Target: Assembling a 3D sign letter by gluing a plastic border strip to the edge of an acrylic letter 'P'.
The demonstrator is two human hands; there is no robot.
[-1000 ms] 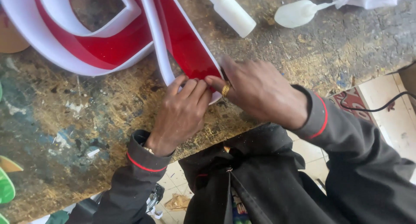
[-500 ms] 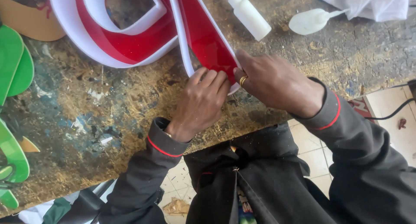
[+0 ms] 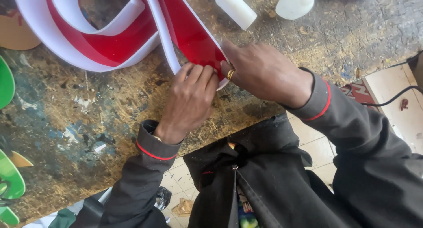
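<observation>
A large sign letter with a red face and white raised rim (image 3: 110, 45) lies on a worn, paint-stained wooden workbench (image 3: 88, 122). Its narrow pointed end reaches toward me. My left hand (image 3: 189, 100) presses its fingers on the white rim at that tip. My right hand (image 3: 264, 71), wearing a gold ring, grips the same tip from the right, fingers against the red face. Both sleeves are dark with red piping.
A white plastic bottle (image 3: 233, 7) and a white squeeze bulb (image 3: 295, 3) lie at the far edge. Green curved pieces (image 3: 9, 175) sit at the left, a tan piece (image 3: 15, 34) at the upper left. A black cable (image 3: 392, 98) crosses tiled floor at the right.
The view has shifted slightly, so the letter and hands sit a little further left and lower in view. Both hands stay on the letter's tip, fingers adjusting along the rim.
</observation>
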